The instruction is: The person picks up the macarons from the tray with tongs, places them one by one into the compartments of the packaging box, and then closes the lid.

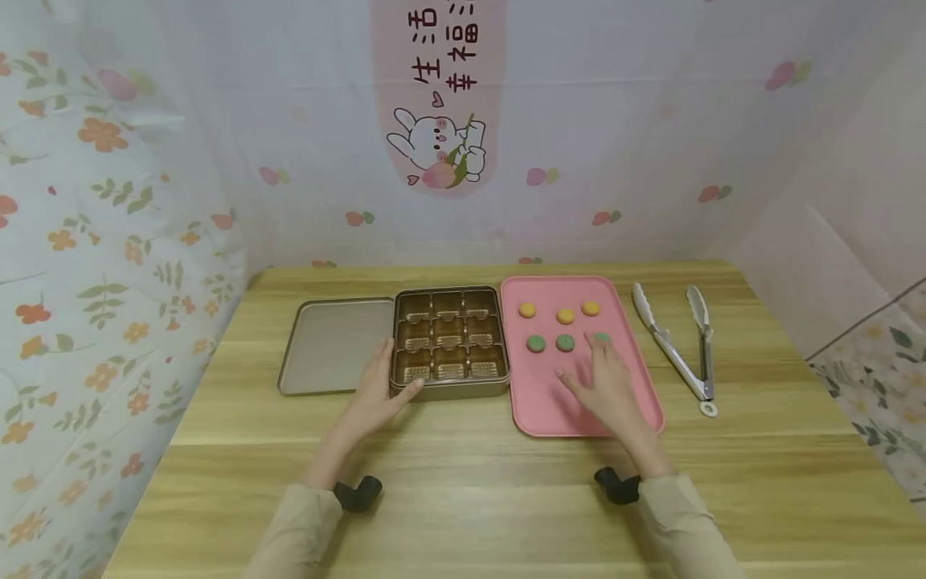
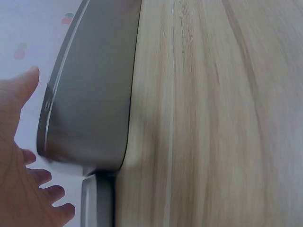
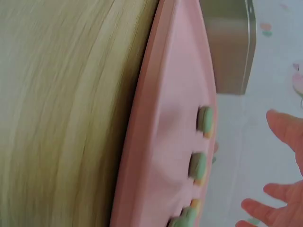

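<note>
My left hand point(image 1: 374, 400) is at the front left corner of a metal tin point(image 1: 450, 392), fingers spread, thumb over the near edge; whether it touches cannot be told. A brown divided insert with several compartments fills the tin. Over the pink tray point(image 1: 538, 410) hovers my right hand point(image 1: 608, 382), fingers apart and holding nothing. Yellow macarons point(image 1: 565, 317) form the tray's back row and green macarons point(image 1: 535, 344) the front row. The right hand partly covers the rightmost green one. In the right wrist view, green macarons point(image 3: 205, 119) stand near the tray's far side.
The tin's flat lid point(image 1: 336, 346) lies to its left, close against it. Metal tongs point(image 1: 683, 354) rest spread apart right of the tray. Wooden table point(image 1: 463, 498) extends in front. A patterned cloth point(image 1: 615, 145) hangs behind.
</note>
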`<action>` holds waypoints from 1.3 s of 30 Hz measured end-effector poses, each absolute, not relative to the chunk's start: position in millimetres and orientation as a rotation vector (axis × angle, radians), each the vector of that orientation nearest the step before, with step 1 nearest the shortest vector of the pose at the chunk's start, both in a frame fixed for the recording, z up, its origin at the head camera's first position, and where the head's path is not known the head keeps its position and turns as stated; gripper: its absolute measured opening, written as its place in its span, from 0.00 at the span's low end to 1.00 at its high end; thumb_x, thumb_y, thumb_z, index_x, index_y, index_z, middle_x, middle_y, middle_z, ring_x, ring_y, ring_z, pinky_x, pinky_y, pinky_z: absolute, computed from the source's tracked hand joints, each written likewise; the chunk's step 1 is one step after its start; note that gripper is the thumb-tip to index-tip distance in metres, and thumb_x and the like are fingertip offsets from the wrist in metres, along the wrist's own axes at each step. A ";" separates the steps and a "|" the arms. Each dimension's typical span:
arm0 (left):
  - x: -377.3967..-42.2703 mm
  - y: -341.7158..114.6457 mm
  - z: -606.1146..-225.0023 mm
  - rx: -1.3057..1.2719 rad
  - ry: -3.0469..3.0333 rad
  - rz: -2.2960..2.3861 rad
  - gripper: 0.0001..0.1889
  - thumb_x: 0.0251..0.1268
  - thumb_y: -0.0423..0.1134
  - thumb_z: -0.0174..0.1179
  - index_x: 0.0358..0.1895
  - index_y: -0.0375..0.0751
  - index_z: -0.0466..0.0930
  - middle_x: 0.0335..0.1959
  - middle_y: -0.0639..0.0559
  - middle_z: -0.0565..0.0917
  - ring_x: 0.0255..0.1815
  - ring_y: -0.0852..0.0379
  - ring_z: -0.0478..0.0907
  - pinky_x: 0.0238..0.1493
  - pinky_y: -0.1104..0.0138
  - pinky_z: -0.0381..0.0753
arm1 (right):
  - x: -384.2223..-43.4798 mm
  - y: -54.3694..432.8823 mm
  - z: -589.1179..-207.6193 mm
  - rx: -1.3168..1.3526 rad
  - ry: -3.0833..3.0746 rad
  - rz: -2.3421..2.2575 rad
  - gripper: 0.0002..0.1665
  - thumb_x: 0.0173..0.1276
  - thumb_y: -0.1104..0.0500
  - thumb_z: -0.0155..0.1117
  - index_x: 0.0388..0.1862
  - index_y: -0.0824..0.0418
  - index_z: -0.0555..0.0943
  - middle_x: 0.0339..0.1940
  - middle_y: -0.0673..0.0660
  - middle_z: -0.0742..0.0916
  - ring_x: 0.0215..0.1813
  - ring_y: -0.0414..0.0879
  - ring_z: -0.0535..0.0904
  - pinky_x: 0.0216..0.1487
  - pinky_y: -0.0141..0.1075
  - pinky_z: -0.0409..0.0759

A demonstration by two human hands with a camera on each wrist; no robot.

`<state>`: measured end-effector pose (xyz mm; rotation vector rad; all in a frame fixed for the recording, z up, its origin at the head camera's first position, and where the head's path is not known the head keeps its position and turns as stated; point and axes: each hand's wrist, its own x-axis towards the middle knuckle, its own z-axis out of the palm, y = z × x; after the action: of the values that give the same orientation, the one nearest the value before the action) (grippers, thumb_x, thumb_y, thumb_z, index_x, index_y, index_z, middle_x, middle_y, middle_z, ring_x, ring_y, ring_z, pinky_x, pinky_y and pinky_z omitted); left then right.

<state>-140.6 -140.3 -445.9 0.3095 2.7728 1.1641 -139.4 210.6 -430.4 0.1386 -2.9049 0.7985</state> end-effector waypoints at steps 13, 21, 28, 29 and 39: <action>-145.9 -137.9 -452.4 0.161 2.708 1.232 0.58 0.53 0.64 0.56 0.71 0.37 0.26 0.74 0.39 0.32 0.74 0.40 0.32 0.72 0.48 0.41 | -161.1 256.9 -421.3 -0.183 -2.902 0.827 0.46 0.60 0.54 0.61 0.64 0.81 0.53 0.59 0.83 0.63 0.60 0.75 0.59 0.59 0.65 0.61; -148.3 -136.6 -452.4 0.163 2.659 1.249 0.59 0.52 0.65 0.56 0.71 0.39 0.25 0.74 0.40 0.30 0.74 0.41 0.31 0.72 0.47 0.40 | -172.6 299.2 -412.3 -0.348 -2.919 0.866 0.49 0.64 0.48 0.57 0.66 0.81 0.47 0.60 0.85 0.61 0.61 0.77 0.56 0.59 0.66 0.58; -150.8 -136.6 -451.9 0.156 2.619 1.280 0.59 0.52 0.65 0.57 0.72 0.41 0.24 0.73 0.39 0.30 0.74 0.39 0.31 0.71 0.46 0.41 | -176.7 325.4 -413.5 -0.463 -2.829 0.921 0.49 0.60 0.46 0.60 0.62 0.84 0.55 0.55 0.86 0.65 0.56 0.75 0.62 0.55 0.63 0.65; -151.1 -136.6 -451.4 0.156 2.615 1.283 0.59 0.52 0.64 0.58 0.72 0.41 0.24 0.73 0.39 0.30 0.74 0.39 0.31 0.71 0.46 0.42 | -175.8 328.6 -414.4 -0.473 -2.836 0.909 0.50 0.60 0.45 0.60 0.60 0.85 0.56 0.54 0.86 0.65 0.54 0.74 0.63 0.53 0.63 0.66; -152.3 -134.1 -446.9 0.181 2.567 1.293 0.59 0.54 0.62 0.58 0.71 0.42 0.22 0.73 0.40 0.28 0.74 0.40 0.30 0.71 0.47 0.40 | -168.2 355.0 -431.2 -0.684 -3.055 0.831 0.62 0.57 0.33 0.56 0.58 0.90 0.51 0.53 0.87 0.60 0.50 0.71 0.57 0.48 0.59 0.67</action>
<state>-152.3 -134.1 -446.9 0.1812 2.5666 1.2933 -168.2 355.0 -431.2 -0.6844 -3.0546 0.8310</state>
